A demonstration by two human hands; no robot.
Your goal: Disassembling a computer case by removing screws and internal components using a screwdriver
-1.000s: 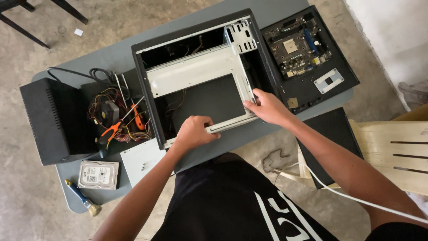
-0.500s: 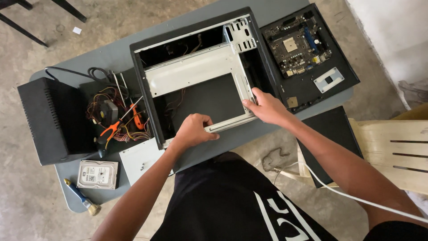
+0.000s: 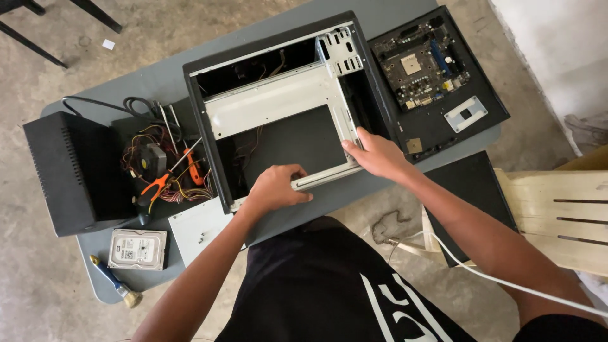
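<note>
Hands are gripping the near rail of the computer case (image 3: 285, 107), lying open-side up at the table's (image 3: 158, 79) middle: left hand (image 3: 275, 187) is curling over the rail, right hand (image 3: 373, 153) is clamping its right corner. Keeping both grips level looks advisable. The case is showing black walls, bare grey steel framing, loose cables inside.

Makeshift repair workshop; bare concrete floor (image 3: 50, 82), dismantled computer case (image 3: 285, 107), motherboard (image 3: 424, 63)
</note>
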